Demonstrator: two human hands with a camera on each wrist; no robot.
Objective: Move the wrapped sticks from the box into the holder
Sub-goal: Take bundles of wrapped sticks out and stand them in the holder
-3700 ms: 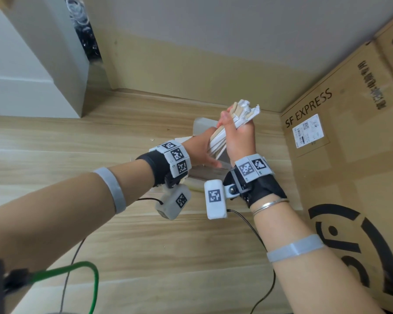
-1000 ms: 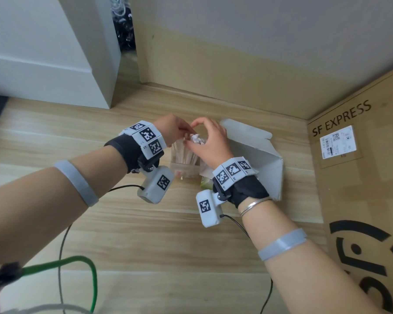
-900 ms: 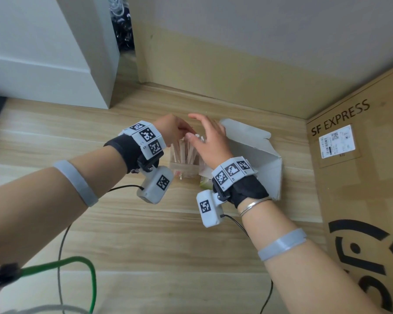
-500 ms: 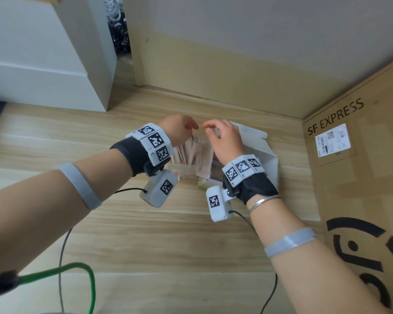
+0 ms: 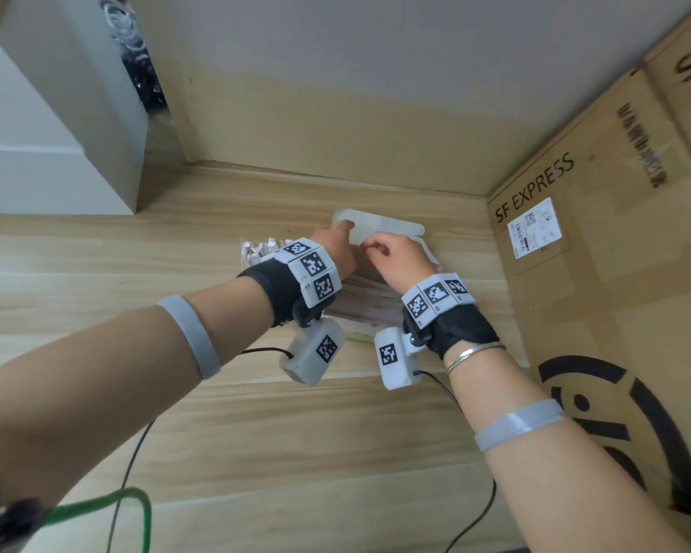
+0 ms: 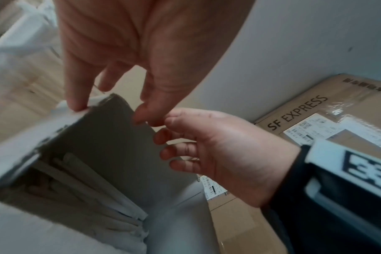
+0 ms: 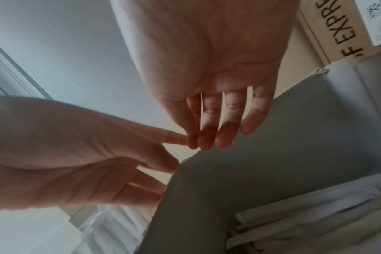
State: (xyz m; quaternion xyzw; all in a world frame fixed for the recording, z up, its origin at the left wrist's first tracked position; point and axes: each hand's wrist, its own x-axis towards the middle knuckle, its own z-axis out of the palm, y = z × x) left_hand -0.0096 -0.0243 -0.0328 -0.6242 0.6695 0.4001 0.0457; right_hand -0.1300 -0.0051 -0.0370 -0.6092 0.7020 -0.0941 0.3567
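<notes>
The white box (image 5: pixel 380 229) lies open on the wooden floor, with wrapped sticks (image 5: pixel 360 297) inside it, also in the left wrist view (image 6: pixel 87 180). Its lid flap (image 6: pixel 109 137) stands up. My left hand (image 5: pixel 346 229) pinches the flap's top edge, thumb in front and fingers behind. My right hand (image 5: pixel 370 247) holds nothing, and its fingertips (image 7: pixel 207 142) touch the same edge next to the left thumb. The clear holder (image 5: pixel 256 249), packed with wrapped sticks, stands left of the box, partly hidden by my left wrist.
A large SF EXPRESS cardboard carton (image 5: pixel 599 273) blocks the right side, close to the box. A wall (image 5: pixel 336 113) runs behind, and a white cabinet (image 5: pixel 56 133) stands at the back left. Cables (image 5: pixel 128 492) trail over the floor near me.
One second ago both hands were at the holder, settling sticks into it. They have let go and moved right to the box's flap.
</notes>
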